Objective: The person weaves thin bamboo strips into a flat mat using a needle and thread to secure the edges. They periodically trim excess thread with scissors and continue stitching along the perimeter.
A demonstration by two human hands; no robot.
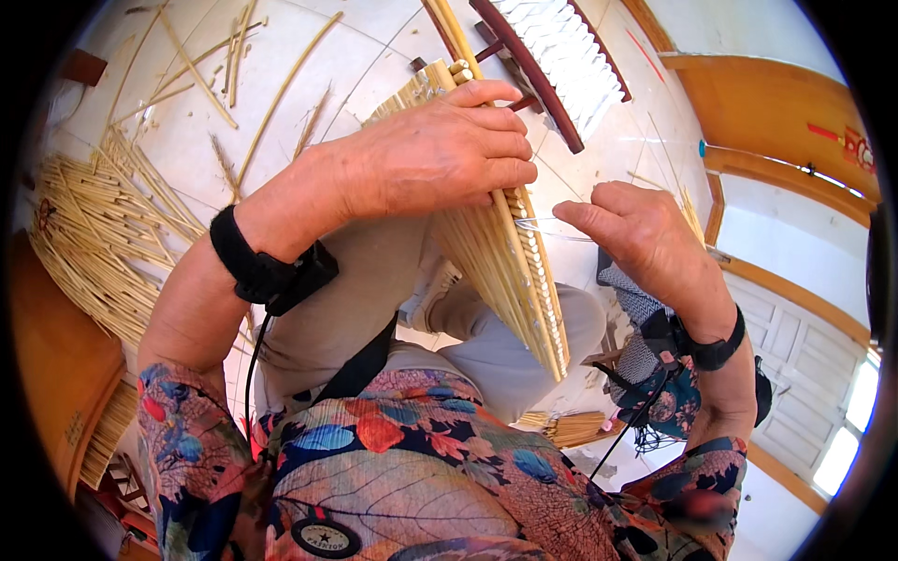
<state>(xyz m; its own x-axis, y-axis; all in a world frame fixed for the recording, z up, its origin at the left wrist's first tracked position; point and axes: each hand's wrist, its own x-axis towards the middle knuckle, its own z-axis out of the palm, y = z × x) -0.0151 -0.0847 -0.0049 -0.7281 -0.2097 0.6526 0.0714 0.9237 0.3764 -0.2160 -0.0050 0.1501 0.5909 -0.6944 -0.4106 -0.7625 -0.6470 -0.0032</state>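
A panel of pale yellow plant stalks, laid side by side, rests tilted over my knees. White stitches run along its right edge, where a longer stalk lies against it and sticks out past the far end. My left hand is closed over the upper part of that edge, fingers wrapped round the stalks. From the edge just below those fingers, white thread stretches right to my right hand. Its fingers are curled closed on the thread, the thumb towards the panel; their inner side is hidden.
A stool with a dark red frame and white woven seat stands just beyond the panel. Loose stalks litter the tiled floor at the far left. A big stalk bundle lies left, beside brown wooden furniture; a smaller bundle lies near my right knee.
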